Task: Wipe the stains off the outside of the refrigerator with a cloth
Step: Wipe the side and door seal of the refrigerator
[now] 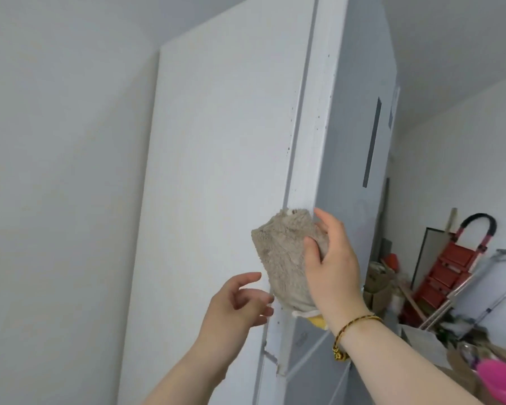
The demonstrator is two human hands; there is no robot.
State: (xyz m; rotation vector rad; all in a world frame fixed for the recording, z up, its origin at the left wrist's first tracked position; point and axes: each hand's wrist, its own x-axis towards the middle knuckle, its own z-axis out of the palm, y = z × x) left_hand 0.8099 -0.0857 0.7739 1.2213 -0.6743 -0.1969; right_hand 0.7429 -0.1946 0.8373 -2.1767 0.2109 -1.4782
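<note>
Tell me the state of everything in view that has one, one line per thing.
refrigerator: doors shut, dark specks along its corner edge above the cloth
cloth: bunched up, against the refrigerator's corner edge
right hand: grips the cloth
left hand: fingers loosely spread, holds nothing, close to the refrigerator's side
red stepladder: stands in the clutter at the far right

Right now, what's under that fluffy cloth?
The edge of the refrigerator, speckled with dark spots above the cloth. A yellow bit peeks out below. Any spots beneath it are covered.
</note>
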